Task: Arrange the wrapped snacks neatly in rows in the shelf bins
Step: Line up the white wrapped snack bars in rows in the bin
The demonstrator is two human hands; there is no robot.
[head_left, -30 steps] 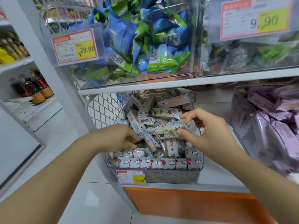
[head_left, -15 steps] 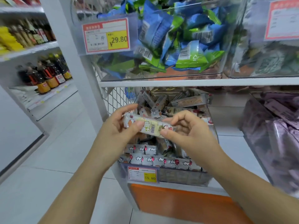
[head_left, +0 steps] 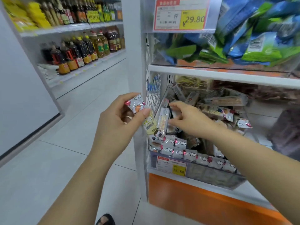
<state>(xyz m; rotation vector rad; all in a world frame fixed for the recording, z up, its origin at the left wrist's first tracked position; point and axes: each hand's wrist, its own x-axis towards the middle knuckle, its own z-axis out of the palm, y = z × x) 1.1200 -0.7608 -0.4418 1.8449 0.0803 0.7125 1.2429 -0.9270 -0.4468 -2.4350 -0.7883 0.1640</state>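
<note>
My left hand [head_left: 120, 120] holds a wrapped snack bar [head_left: 138, 105], white with red and orange print, just left of the shelf's white post. My right hand [head_left: 190, 118] reaches into the clear bin [head_left: 211, 176] on the lower shelf, with its fingers pinched on another wrapped bar [head_left: 163, 120] at the bin's left side. A tidy row of the same bars [head_left: 191, 154] stands along the bin's front wall. Behind it, loose bars [head_left: 224, 101] lie piled at all angles.
A yellow 15.80 price tag [head_left: 171, 165] hangs on the bin's front. Above, a second clear bin [head_left: 227, 65] holds blue and green packets under a 29.80 tag [head_left: 180, 15]. Purple packets [head_left: 285, 132] fill a bin at right. Bottles [head_left: 78, 52] line shelves across the aisle.
The view has swung left. My hands, which held one bar together above the bin, have parted: the left keeps that bar, the right has gone back into the bin onto another bar.
</note>
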